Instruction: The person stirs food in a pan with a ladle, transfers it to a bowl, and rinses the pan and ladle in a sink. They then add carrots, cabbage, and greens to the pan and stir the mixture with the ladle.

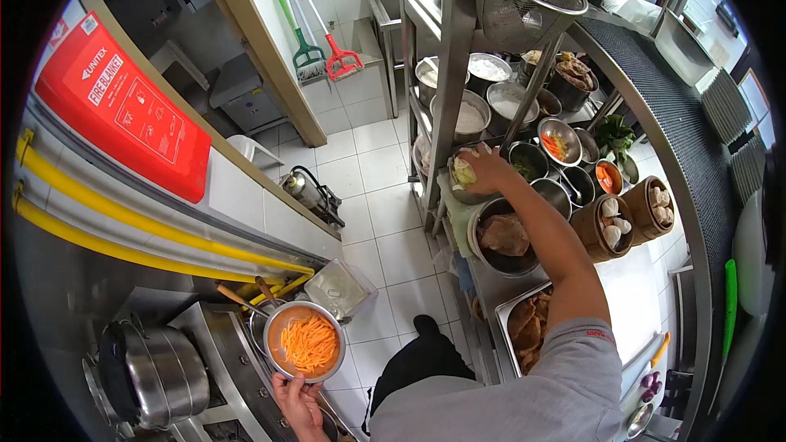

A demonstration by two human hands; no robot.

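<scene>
At lower left my left hand [300, 401] pinches the near rim of a metal bowl [339, 368], thumb over the edge. Shredded carrot [309, 342] in orange liquid fills this bowl. My right hand [490, 170] reaches across the shelf to a small bowl [468, 194] of pale green chopped vegetable [463, 172], which looks like cabbage. Its fingers curl down over the vegetable near the rim; whether they grip the food or the bowl is hidden. Just beside my right forearm sits a large metal pot [477, 239] with a piece of raw meat [503, 234].
Steel shelf posts [455, 57] and a hanging strainer [530, 0] stand near the right arm. Bamboo steamers [602, 229] hold buns. A tray [501, 315] of brown pieces lies below the arm. At left are a stove [214, 331], a large pot [168, 372] and yellow pipes [155, 250].
</scene>
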